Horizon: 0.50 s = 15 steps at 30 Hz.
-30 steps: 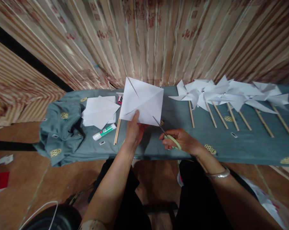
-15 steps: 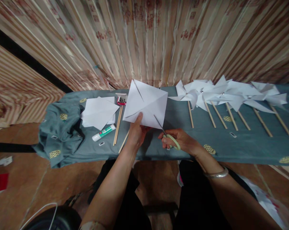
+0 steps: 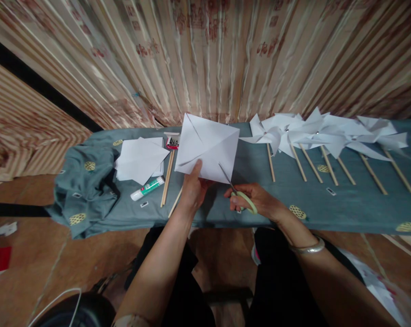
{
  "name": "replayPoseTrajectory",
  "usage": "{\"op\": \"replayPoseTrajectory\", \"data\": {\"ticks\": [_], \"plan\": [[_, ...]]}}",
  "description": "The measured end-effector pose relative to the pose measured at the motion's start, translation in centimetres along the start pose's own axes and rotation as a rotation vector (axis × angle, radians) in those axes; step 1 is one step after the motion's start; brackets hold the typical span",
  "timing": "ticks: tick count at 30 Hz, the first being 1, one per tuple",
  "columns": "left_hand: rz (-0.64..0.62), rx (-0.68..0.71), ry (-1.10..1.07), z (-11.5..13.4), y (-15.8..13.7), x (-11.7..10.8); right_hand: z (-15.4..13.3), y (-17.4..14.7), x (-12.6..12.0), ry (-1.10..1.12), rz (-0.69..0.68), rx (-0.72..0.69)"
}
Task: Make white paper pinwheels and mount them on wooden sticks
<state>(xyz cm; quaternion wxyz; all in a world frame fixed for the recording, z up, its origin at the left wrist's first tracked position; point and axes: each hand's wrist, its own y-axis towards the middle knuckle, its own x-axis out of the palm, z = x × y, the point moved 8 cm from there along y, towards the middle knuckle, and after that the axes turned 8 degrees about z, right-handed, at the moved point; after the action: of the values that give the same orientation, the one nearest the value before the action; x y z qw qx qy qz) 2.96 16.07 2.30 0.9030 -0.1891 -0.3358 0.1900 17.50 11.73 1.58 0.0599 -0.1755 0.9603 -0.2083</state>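
The left hand [image 3: 193, 187] pinches a creased white square paper sheet [image 3: 210, 138] near its lower edge, thumb on top and fingers beneath, raised above the table draped in blue-green cloth [image 3: 358, 209], probably so a blade can pass underneath. The right hand [image 3: 256, 200] is curled around scissors with pale green handles [image 3: 249, 203], one blade lying over the sheet's lower right corner (slits show at both left-hand corners). A white paper stack [image 3: 139, 156] and green-and-white glue stick [image 3: 147, 188] lie leftward, seemingly for easy reach; white paper pinwheels on wooden sticks [image 3: 324, 131] lie rightward, likely set apart from the cutting.
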Motion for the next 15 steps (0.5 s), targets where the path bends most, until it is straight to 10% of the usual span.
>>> {"op": "replayPoseTrajectory", "data": {"ticks": [15], "plan": [[-0.009, 0.001, -0.036, 0.44, -0.19, 0.15, 0.33, 0.29, 0.02, 0.012, 0.027, 0.021]]}}
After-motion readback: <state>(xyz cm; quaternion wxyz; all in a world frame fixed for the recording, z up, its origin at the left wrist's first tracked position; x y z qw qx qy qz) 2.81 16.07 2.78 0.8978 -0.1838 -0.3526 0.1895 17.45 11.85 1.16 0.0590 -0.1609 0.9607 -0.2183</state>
